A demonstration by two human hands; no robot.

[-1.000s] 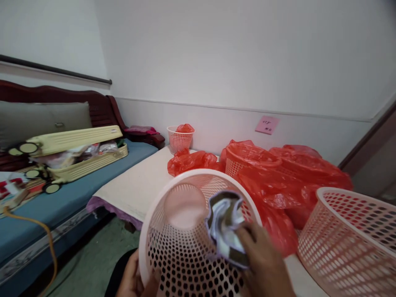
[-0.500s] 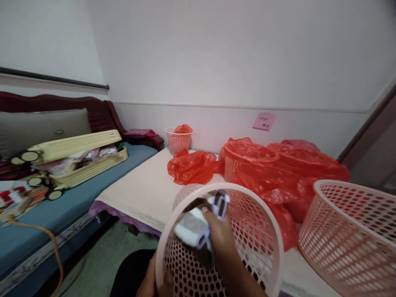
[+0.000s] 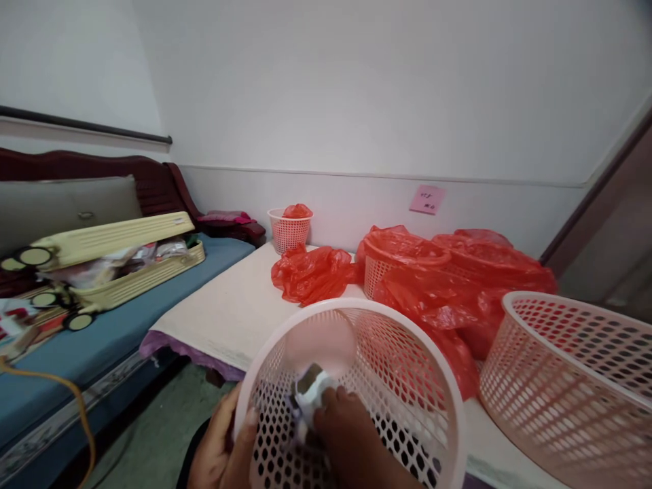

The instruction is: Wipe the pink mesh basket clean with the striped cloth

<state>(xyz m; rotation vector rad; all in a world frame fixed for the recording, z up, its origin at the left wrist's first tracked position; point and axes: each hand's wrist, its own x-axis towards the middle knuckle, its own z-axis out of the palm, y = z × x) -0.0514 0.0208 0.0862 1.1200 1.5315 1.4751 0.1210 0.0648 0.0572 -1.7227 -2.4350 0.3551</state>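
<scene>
- Head view shows first the blue sofa (image 3: 61,360) at the left, the largest thing, with a wooden back and a grey cushion (image 3: 66,210) against it.
- On the sofa lies an open yellow suitcase (image 3: 117,261), its lid half raised, with some things inside that I cannot make out.
- Beside the sofa stands the desk (image 3: 229,312), covered with a cream cloth, reaching to the wall.
- At the right edge, on the desk, stands a big pink basket (image 3: 570,380) with many holes.
- Behind it lies a heap of red plastic bags (image 3: 458,285); one bag lines a white basket (image 3: 374,272), and one more red bag (image 3: 310,272) lies apart to the left.
- In the front middle is the round pink basket (image 3: 356,380), tilted so its opening faces the camera, at the near edge of the desk.
- The right hand (image 3: 346,435) is inside this basket; its fingers are closed around a small crumpled cloth (image 3: 308,390), white with a dark part, pressed against the inner wall.
- The left hand (image 3: 221,448) holds the rim of the same basket from outside, thumb over the edge, fingers curled behind.
- Far back by the wall stands a small basket (image 3: 289,231) with a red bag in it.
- On the wall sticks a pink note (image 3: 426,200); the writing is too small to read.
</scene>
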